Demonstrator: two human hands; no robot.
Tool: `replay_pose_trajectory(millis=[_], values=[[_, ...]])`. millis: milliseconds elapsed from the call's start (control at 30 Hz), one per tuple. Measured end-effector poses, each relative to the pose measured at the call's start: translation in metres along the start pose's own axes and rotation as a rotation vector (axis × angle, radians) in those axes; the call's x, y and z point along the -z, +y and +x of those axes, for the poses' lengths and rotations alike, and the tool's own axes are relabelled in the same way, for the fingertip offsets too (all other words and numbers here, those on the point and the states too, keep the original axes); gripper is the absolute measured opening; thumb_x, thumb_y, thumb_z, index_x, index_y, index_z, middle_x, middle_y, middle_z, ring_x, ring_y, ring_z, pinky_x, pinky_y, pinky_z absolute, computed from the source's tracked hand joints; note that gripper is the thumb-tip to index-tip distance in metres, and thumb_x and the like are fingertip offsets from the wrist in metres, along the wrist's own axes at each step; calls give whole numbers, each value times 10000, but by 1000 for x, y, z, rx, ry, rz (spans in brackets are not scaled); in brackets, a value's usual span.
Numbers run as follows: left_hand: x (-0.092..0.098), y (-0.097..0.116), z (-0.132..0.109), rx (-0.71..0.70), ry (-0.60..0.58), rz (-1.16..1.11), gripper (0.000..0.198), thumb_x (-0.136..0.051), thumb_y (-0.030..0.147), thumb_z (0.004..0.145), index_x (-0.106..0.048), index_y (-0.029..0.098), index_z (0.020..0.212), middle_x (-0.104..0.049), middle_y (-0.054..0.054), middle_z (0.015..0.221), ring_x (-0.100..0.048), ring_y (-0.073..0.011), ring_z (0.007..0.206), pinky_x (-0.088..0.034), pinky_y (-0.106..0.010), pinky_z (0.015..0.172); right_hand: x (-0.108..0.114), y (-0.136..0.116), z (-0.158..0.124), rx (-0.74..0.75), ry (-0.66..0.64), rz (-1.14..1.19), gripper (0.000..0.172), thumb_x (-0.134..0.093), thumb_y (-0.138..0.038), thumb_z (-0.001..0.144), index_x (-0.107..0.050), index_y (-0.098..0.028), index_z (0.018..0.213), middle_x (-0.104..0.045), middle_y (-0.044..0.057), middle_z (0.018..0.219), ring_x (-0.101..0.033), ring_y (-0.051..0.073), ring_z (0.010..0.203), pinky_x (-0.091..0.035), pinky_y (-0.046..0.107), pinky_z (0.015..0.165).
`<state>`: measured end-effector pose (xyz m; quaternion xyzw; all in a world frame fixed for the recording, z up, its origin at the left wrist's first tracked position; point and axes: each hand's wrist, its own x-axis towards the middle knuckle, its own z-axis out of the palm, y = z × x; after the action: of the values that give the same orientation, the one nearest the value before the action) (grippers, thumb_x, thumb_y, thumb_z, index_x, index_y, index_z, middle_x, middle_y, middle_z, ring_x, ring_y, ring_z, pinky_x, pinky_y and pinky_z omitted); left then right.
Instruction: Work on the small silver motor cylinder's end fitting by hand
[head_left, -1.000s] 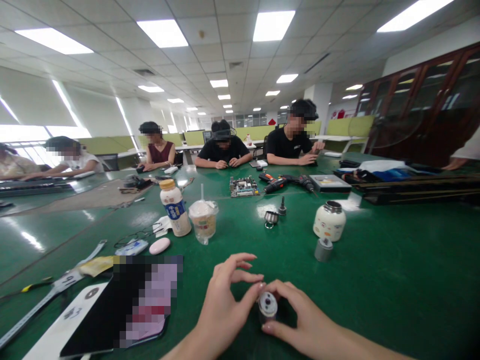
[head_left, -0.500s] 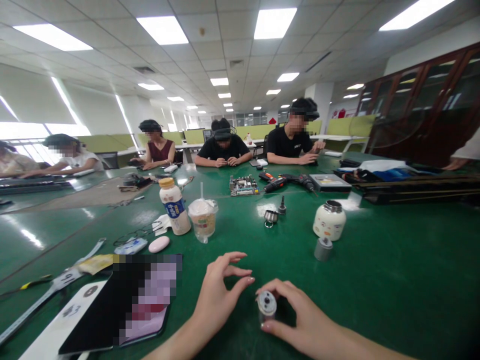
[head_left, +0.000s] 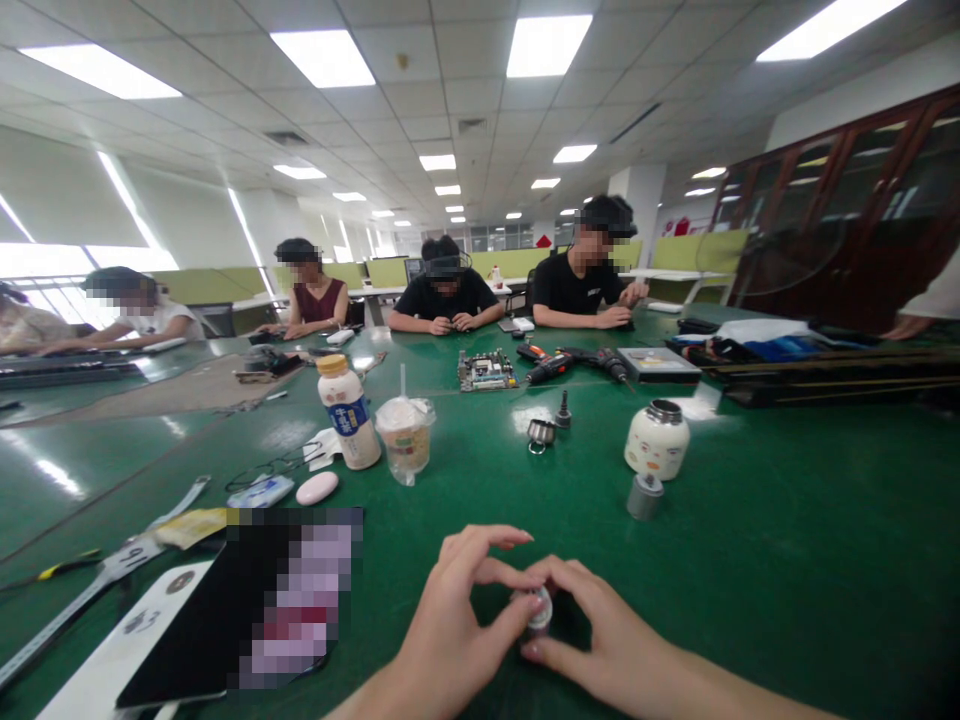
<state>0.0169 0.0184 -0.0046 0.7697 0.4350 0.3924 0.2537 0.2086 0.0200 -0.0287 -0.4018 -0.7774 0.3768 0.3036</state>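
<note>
A small silver metal cylinder that looks like a motor (head_left: 541,618) stands on the green table, partly covered by fingers. My right hand (head_left: 607,625) is closed around its right side, thumb low at the front and fingertips at the back. From the left, the thumb and index finger of my left hand (head_left: 465,605) pinch at its top, hiding much of the end face. The left hand's other fingers are curved above. A similar grey cylinder (head_left: 646,497) stands in front of a cream jar (head_left: 658,440) with an open metal mouth, farther right.
Left of my hands are a tablet (head_left: 217,600), a pink oval case (head_left: 318,488), a milk bottle (head_left: 349,415) and a lidded cup (head_left: 405,437). Ahead lie a metal lid with a ring (head_left: 541,433), a circuit board (head_left: 487,371) and power drills (head_left: 574,362). Several people sit across the table.
My left hand has moved right and down onto the motor's top, its thumb and index finger closing there. My right hand keeps its hold, and the motor stays in about the same place.
</note>
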Motion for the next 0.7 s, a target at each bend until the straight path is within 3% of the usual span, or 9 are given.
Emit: replay_pose_trajectory(millis=[100,233,567,700], values=[[1,3,-3,-84,-28,-3,402,-619,97,809,-573,283,1163,-711,-30,1167,-605,-251,1147,-405,-418,995,-2,4,0,-10,25,-15,277,-716,-266,793,-618,-200,1044,-654,47,1030,-588,226,966,-463,354,872],[2,6,-4,-108,-5,-4,504,-599,81,800,-481,283,1247,-720,-23,1127,-597,-246,1145,-383,-434,1019,-2,7,-1,-6,29,-17,255,-719,-283,791,-622,-199,1011,-659,50,1025,-593,228,969,-467,351,872],[-9,-1,-11,-139,108,-14,326,-624,100,781,-582,239,1073,-740,-48,987,-632,-255,1057,-448,-417,945,-1,2,0,21,11,-11,278,-696,-236,800,-623,-218,1067,-667,31,1025,-597,215,958,-461,327,866],[-14,1,-11,-21,144,-73,176,-658,123,776,-630,218,921,-720,-61,1013,-652,-250,1011,-479,-397,916,-2,4,3,26,11,-44,273,-716,-235,779,-630,-220,1038,-685,21,997,-615,208,930,-462,308,843]])
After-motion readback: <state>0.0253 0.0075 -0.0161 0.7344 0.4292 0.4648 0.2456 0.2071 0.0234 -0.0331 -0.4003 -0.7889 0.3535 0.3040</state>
